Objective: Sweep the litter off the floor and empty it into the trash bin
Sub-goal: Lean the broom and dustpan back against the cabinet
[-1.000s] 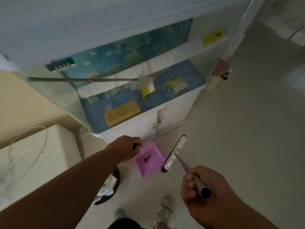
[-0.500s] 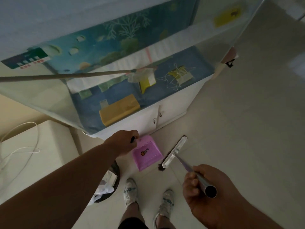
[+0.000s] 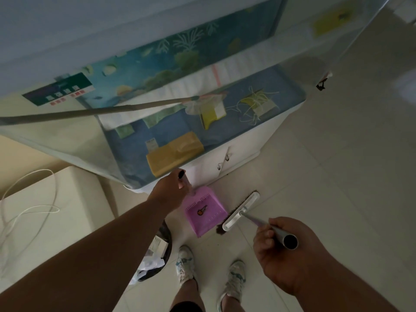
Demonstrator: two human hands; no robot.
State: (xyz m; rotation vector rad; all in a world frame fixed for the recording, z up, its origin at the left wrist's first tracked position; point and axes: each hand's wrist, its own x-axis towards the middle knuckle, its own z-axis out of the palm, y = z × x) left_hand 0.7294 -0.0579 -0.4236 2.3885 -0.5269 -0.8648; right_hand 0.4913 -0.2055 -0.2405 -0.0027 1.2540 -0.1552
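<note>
My left hand [image 3: 171,189] grips the upright handle of a pink dustpan [image 3: 208,218] that rests on the tiled floor. A small dark piece of litter [image 3: 202,210] lies inside the pan. My right hand [image 3: 284,252] holds the metal pole of a broom, whose white head [image 3: 240,211] sits on the floor right beside the pan's right edge. Dark bristles show under the broom head. A black trash bin [image 3: 166,246] with a white liner stands on the floor below my left forearm, partly hidden by the arm.
A glass fish tank [image 3: 157,122] on a white cabinet [image 3: 243,152] stands directly ahead, with a long net pole [image 3: 94,111] across it. A cream box [image 3: 56,212] with a white cord lies to the left. My two feet [image 3: 209,269] stand just behind the dustpan. Tiled floor extends right.
The view has shifted, so the tank looks closer and my feet have come into view. Dustpan and broom head stay close together on the floor; both hands keep their grips.
</note>
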